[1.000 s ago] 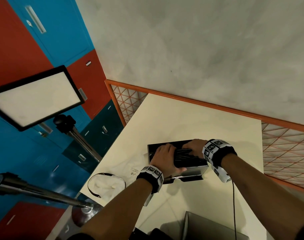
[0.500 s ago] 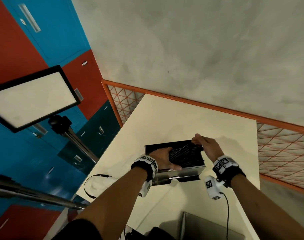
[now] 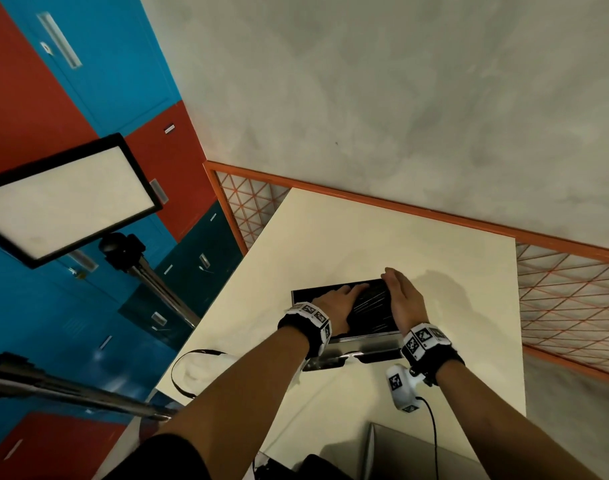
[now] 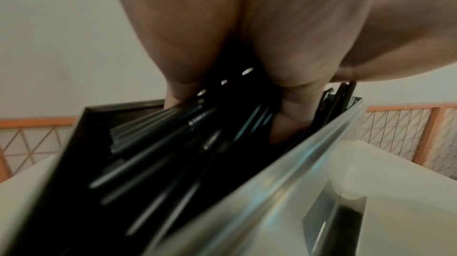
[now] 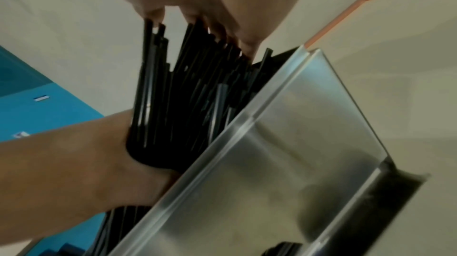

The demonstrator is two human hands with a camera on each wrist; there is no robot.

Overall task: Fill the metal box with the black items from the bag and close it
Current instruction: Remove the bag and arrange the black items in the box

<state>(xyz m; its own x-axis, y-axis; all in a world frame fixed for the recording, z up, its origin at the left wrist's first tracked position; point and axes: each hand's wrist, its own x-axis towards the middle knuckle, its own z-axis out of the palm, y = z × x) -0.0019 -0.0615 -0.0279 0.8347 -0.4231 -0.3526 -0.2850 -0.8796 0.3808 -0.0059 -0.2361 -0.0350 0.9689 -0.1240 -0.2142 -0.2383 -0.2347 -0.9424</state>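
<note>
Two hands work at one open metal box (image 3: 365, 349) that sits near the middle of the cream desk (image 3: 348, 237), its shiny front wall facing the person. Farthest left, off the desk, a lit panel lamp (image 3: 64, 199) on a stand leans over red and blue lockers (image 3: 88, 81). At the desk's near left corner lies a white bag (image 3: 199, 367) with a dark looped edge, well apart from the box. Next comes the left hand (image 3: 337, 306), laid palm down inside the box on the pile of black items (image 3: 376, 313), thin straw-like sticks; in the left wrist view its fingers (image 4: 294, 115) bend down among the sticks (image 4: 158, 154), pressing them, though whether they grip any cannot be told. The sticks lie roughly along the box, many crossing one another, and some rise above the rim at the right end. There the right hand (image 3: 402, 299) stands on edge against the box's right end, fingers straight and close together, reaching to the far corner; the right wrist view shows its fingertips (image 5: 249, 45) touching the upper ends of the raised sticks (image 5: 188, 88), beside the box's bright steel wall (image 5: 296, 143). Behind the desk runs an orange-framed mesh fence (image 3: 573, 289) under a grey wall. A flat grey panel (image 3: 417, 455) lies at the desk's near edge; what it is cannot be told.
</note>
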